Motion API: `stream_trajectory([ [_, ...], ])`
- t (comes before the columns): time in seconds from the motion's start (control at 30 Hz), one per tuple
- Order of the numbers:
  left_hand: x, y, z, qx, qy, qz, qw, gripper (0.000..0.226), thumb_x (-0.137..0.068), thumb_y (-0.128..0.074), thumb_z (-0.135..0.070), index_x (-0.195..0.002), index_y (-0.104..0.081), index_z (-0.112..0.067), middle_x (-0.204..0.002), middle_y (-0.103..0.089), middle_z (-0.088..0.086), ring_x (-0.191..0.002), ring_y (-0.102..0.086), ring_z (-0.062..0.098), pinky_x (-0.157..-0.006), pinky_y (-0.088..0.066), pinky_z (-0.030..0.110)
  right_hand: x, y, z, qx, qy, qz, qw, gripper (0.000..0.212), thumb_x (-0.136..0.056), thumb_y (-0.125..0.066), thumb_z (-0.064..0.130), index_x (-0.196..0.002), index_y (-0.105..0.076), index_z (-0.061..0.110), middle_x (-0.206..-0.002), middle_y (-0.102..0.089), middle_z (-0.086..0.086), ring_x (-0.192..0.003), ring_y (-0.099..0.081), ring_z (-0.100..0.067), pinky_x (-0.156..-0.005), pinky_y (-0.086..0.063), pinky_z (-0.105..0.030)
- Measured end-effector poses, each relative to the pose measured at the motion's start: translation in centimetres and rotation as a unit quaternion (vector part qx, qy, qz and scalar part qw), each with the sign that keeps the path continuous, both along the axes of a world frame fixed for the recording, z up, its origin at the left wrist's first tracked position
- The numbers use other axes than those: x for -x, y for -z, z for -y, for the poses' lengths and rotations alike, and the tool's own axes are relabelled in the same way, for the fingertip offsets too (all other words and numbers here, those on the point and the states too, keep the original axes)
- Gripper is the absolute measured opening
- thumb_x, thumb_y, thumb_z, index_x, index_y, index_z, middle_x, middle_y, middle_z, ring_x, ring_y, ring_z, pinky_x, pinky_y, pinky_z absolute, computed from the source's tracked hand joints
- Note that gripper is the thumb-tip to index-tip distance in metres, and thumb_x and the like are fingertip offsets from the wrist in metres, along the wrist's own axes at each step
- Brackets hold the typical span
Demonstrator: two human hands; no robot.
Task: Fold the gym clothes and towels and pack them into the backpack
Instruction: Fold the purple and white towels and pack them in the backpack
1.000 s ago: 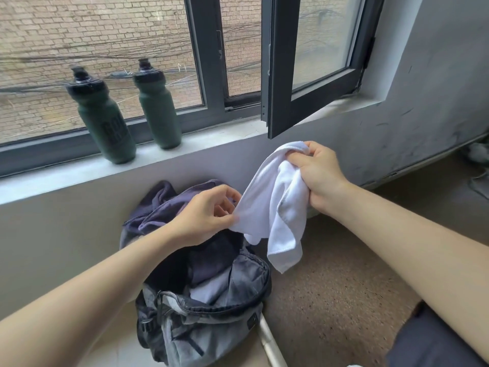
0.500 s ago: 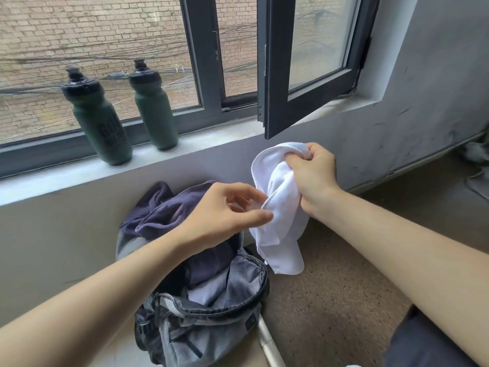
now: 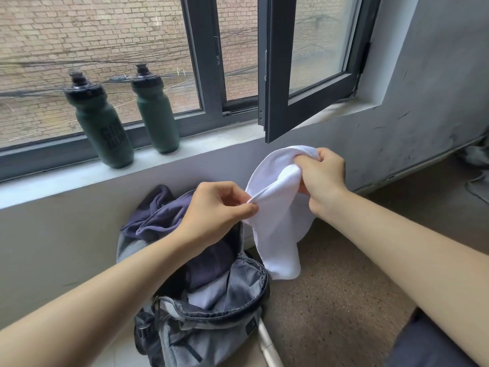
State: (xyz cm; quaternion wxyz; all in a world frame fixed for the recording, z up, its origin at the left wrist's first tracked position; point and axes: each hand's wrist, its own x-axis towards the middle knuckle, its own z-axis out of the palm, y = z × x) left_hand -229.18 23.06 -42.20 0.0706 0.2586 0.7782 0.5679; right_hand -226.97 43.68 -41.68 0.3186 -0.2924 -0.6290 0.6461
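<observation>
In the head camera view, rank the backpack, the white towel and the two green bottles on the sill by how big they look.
1. backpack
2. white towel
3. left bottle and right bottle: alike; left looks slightly bigger, perhaps just nearer.

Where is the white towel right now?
The white towel hangs right of centre in the head view, pinched by the left hand and gripped by the right hand, just above and right of the open backpack.
</observation>
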Motion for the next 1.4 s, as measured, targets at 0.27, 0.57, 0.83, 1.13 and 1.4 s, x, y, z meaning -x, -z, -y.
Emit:
stream_trajectory([
  [0.27, 2.2, -0.3, 1.3, -0.099, -0.131, 0.010, 0.986, 0.018, -0.081, -0.081, 0.000, -0.069, -0.072, -0.010, -0.065, -0.072, -0.001, -0.059, -0.060, 0.006, -0.060, -0.050, 0.018, -0.3, -0.2, -5.2, -0.127, -0.012, 0.149, 0.981, 0.016, -0.080, -0.063, 0.008, -0.068, -0.053, 0.015, -0.060, -0.048, -0.009, -0.048, -0.047, -0.023, -0.045, -0.039, -0.022],
  [0.57, 2.0, -0.8, 0.4, -0.173, -0.109, 0.030, 0.978, 0.012, -0.084, -0.077, 0.003, -0.078, -0.071, -0.006, -0.068, -0.073, -0.003, -0.061, -0.064, 0.007, -0.063, -0.053, 0.019, -1.6, 0.0, -6.2, -0.321, -0.128, 0.271, 0.899, 0.015, -0.084, -0.064, 0.008, -0.087, -0.075, 0.018, -0.077, -0.069, -0.002, -0.069, -0.061, -0.021, -0.069, -0.054, -0.032],
  [0.83, 1.0, -1.2, -1.0, -0.144, -0.009, 0.021, 0.989, 0.020, -0.086, -0.073, 0.007, -0.080, -0.072, -0.012, -0.084, -0.078, 0.016, -0.074, -0.069, 0.024, -0.075, -0.055, 0.040, -2.8, -2.1, 0.8, -0.299, -0.408, 0.056, 0.861, 0.054, -0.081, -0.085, 0.031, -0.129, -0.061, 0.027, -0.124, -0.066, 0.015, -0.112, -0.062, 0.004, -0.084, -0.049, -0.007],
  [1.13, 0.8, -1.6, -1.3, -0.160, -0.003, -0.092, 0.983, 0.013, -0.087, -0.076, -0.007, -0.087, -0.066, -0.014, -0.082, -0.078, 0.011, -0.071, -0.069, 0.030, -0.067, -0.056, 0.069, -2.5, -2.6, 0.9, -0.308, -0.407, 0.010, 0.860, 0.031, -0.090, -0.075, 0.033, -0.096, -0.074, 0.002, -0.091, -0.070, -0.024, -0.079, -0.059, -0.014, -0.074, -0.049, -0.034],
  [1.4, 0.7, -1.5, -2.6, -0.155, 0.019, -0.080, 0.985, 0.034, -0.080, -0.085, -0.005, -0.099, -0.060, -0.015, -0.095, -0.073, 0.006, -0.081, -0.072, 0.017, -0.074, -0.057, 0.027, -2.9, -4.3, -0.7, -0.247, -0.347, -0.080, 0.901, 0.036, -0.090, -0.073, 0.027, -0.097, -0.071, -0.008, -0.081, -0.062, -0.025, -0.077, -0.053, -0.015, -0.072, -0.046, -0.031],
])
